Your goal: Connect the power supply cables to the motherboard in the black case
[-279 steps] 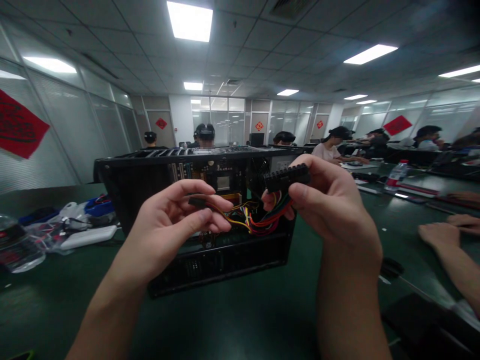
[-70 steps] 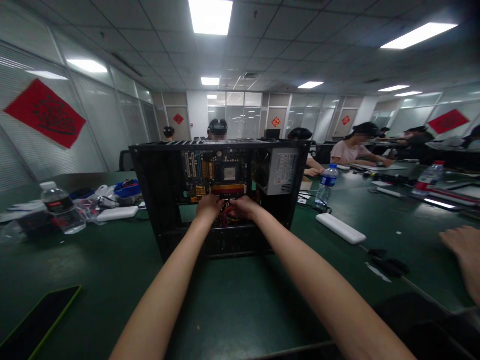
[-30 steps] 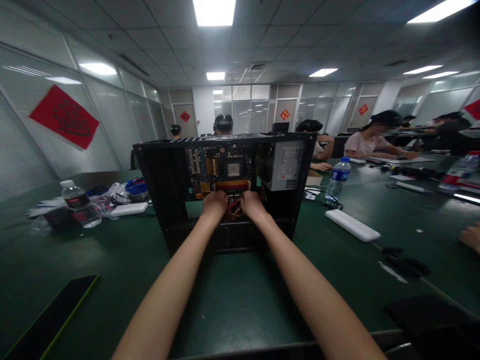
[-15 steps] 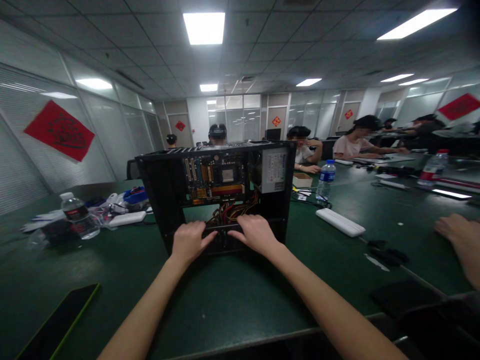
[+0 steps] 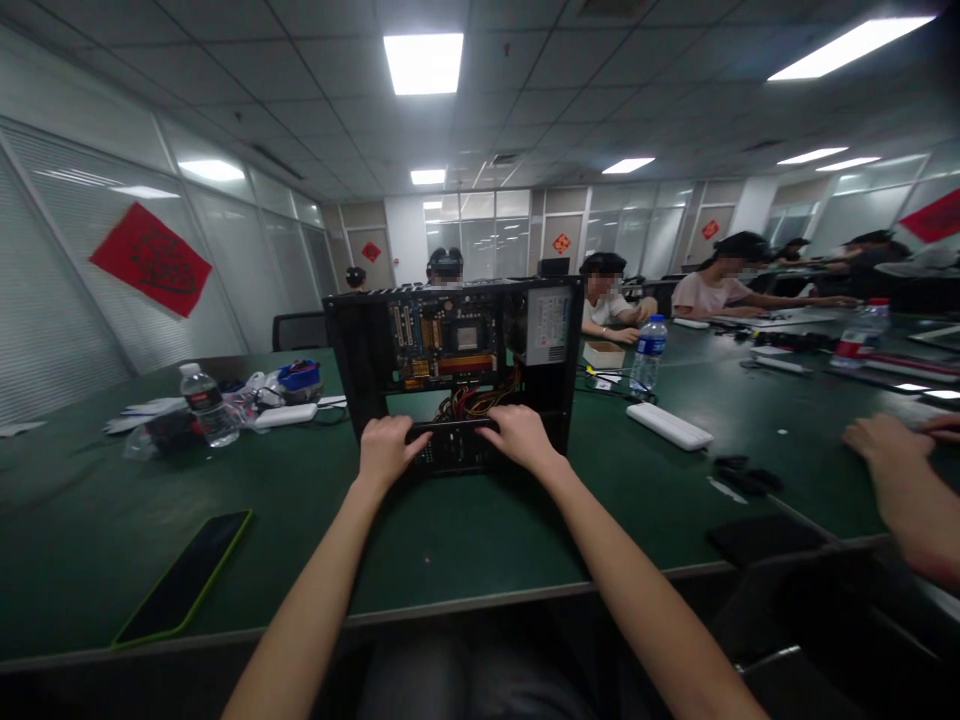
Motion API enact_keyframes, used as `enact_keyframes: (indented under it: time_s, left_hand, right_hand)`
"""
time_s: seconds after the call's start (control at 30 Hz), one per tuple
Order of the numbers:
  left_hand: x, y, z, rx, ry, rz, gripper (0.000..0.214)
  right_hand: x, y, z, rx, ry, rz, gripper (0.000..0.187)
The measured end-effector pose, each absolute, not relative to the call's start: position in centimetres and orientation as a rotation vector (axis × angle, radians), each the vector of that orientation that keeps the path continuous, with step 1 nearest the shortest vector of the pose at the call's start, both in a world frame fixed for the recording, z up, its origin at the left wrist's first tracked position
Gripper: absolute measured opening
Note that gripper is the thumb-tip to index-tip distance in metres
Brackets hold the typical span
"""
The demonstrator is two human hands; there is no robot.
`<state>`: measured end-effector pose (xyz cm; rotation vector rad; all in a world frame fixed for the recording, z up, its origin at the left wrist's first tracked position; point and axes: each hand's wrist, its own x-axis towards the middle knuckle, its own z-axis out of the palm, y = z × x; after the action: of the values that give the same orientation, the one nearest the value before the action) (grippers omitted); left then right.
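Note:
An open black computer case (image 5: pixel 360 350) stands on the green table (image 5: pixel 465 530) ahead of me, its motherboard (image 5: pixel 442 345) and grey power supply (image 5: pixel 550 325) facing me. Coloured wires (image 5: pixel 472 403) hang below the board. My left hand (image 5: pixel 388 448) and my right hand (image 5: pixel 520 436) both rest on the case's lower front bar, fingers curled over its edge. Neither hand holds a connector or a wire.
A phone with a green rim (image 5: pixel 184 578) lies at the near left. A water bottle (image 5: pixel 205 405) and plastic bags sit at the left. A white power strip (image 5: pixel 669 426) and another bottle (image 5: pixel 649 354) lie to the right. Another person's hand (image 5: pixel 885 450) rests at the far right.
My hands have come out of the case, away from the wires, and now grip its lower front bar. The case sits farther from me than a second ago.

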<state>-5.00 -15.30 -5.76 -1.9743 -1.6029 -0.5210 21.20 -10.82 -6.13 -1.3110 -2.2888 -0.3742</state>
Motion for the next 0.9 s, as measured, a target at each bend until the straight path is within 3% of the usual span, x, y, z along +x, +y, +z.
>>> enact_keyframes:
  time_s: [0.53, 0.9]
  left_hand:
    - [-5.02, -15.92, -5.27, -2.01, -1.611, -0.48, 0.047]
    - [-5.44, -16.28, -4.82, -2.056, -1.553, -0.389, 0.033]
  right_hand:
    - [20.51, -11.36, -5.64, -1.442, -2.221, -0.328, 0.034]
    - [20.5, -11.17, -5.95, -1.391, -2.231, -0.381, 0.035]
